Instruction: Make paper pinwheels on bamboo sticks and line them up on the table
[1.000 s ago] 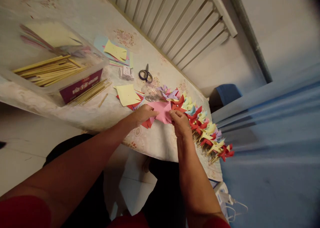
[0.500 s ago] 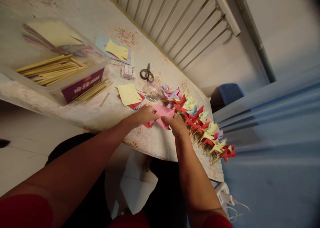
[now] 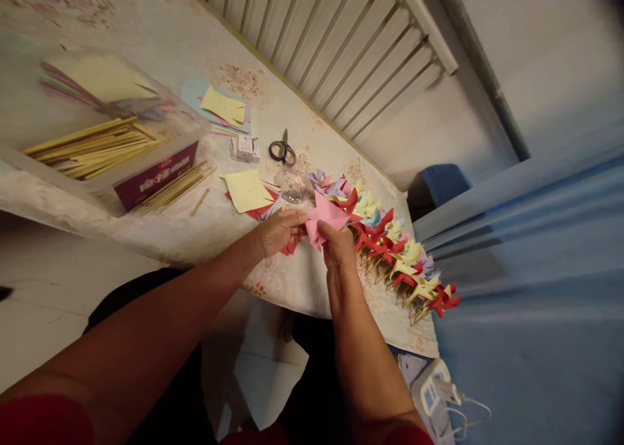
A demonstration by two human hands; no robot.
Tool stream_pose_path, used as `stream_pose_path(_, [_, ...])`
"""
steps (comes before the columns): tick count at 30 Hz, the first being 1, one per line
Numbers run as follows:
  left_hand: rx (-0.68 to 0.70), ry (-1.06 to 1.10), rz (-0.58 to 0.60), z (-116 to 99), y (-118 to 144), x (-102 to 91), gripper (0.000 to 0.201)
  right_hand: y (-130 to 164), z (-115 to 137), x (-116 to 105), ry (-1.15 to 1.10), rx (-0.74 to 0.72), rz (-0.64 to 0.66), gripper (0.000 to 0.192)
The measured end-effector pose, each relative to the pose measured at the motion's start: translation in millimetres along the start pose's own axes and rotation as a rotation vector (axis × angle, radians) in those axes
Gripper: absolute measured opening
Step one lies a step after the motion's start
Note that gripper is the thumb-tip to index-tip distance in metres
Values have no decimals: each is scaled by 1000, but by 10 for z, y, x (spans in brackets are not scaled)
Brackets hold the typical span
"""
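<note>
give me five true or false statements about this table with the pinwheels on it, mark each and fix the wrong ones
1. The right hand holds pink paper. True.
2. The scissors are inside the plastic box. False: they lie outside it, on the floral tablecloth.
3. Thin sticks lie in the plastic box. True.
4. The pinwheels are all red. False: yellow and purple ones are among them.
5. The left hand rests on the scissors. False: it is at the pink paper's edge.
</note>
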State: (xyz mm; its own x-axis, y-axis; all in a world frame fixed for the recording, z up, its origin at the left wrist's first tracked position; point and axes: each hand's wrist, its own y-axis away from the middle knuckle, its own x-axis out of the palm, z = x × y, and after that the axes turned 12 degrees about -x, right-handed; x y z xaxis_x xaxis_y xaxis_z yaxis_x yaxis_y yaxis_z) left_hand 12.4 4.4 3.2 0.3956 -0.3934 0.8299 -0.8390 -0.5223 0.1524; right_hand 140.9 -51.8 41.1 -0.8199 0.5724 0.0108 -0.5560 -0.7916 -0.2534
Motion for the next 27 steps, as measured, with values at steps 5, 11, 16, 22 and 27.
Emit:
stream_pose_path(5, [40, 178, -24, 33, -11, 16, 30, 21, -3, 173, -94, -3, -148, 40])
stream_pose_path(11, [109, 59, -52, 81, -40, 31, 22, 67, -57, 297, -104, 26, -148, 40])
stream_pose_path(16, [175, 49, -91, 86, -52, 50, 22, 128, -98, 367, -130, 58, -148, 39])
stream_pose_path(22, [218, 2, -95, 83, -49, 85, 29, 150, -156, 380, -157, 64, -151, 40])
stream_pose_path(27, [245, 12, -125, 67, -28, 126, 28, 164, -141, 418, -205, 74, -165, 44])
